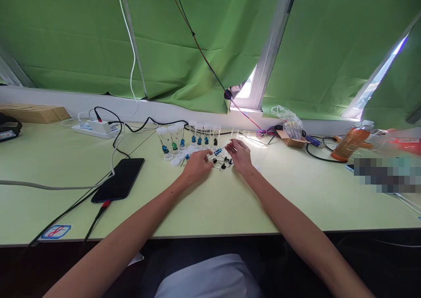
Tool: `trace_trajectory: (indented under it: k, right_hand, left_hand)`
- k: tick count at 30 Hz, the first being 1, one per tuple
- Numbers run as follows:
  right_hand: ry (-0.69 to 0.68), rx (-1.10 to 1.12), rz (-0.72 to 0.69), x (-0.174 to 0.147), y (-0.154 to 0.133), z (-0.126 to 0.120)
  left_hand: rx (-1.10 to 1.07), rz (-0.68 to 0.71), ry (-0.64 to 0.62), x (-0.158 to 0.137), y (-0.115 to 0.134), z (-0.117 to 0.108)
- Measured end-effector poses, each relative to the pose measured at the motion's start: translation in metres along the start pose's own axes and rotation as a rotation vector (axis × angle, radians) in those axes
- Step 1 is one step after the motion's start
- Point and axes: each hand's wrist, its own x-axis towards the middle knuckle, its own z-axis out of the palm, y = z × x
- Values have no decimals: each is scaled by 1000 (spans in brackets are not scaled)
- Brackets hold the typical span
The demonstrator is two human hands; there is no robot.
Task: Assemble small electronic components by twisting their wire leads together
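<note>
Clear tube (pixel 212 157) was mid-table, held low & tilted btw the two hands, w/ a small blue part (pixel 218 151) at its right end; too small to tell if that sat inside or just outside the mouth. L hand (pixel 198 166) was curled round the tube's left end, fingertips gripping it. R hand (pixel 241 157) had fingers pinched together, apparently on a thin lead (pixel 225 147) running up from the blue part.

Handling, my guess: tube v. light, stiff, slick-walled, so best held round the body w/ a gentle grip, i.e. no hard squeeze. Blue part prob. light too; its lead looked thin & bendable, so better pinched close to the body.

Just nr the hands, loose black parts (pixel 223 166) w/ leads lay on the table (pixel 204 214). To the left & farther: a group of upright tubes (pixel 165 144), most w/ a coloured part inside, plus white caps (pixel 175 162) around their bases. Another clear tube (pixel 234 133) stood just beyond R hand.

Farther out: phone (pixel 118 179) near left, power strip (pixel 95 131) far left, cardboard box (pixel 292 140) & orange bottle (pixel 351 142) far right.
</note>
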Motion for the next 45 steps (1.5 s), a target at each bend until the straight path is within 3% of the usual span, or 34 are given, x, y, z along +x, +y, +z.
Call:
trace_trajectory:
  k: [14, 25, 38, 45]
  right_hand:
    - [-78, 6, 27, 0, 4, -3]
    - [-61, -7, 106, -3, 0, 0]
    - [-53, -431, -215, 0, 2, -3]
    - [-91, -424, -196, 2, 3, -5]
  left_hand:
    - [-24, 55, 8, -1, 0, 2]
    - [-42, 68, 5, -1, 0, 3]
    - [-54, 65, -23, -2, 4, 2]
    - [-47, 63, -15, -2, 2, 2]
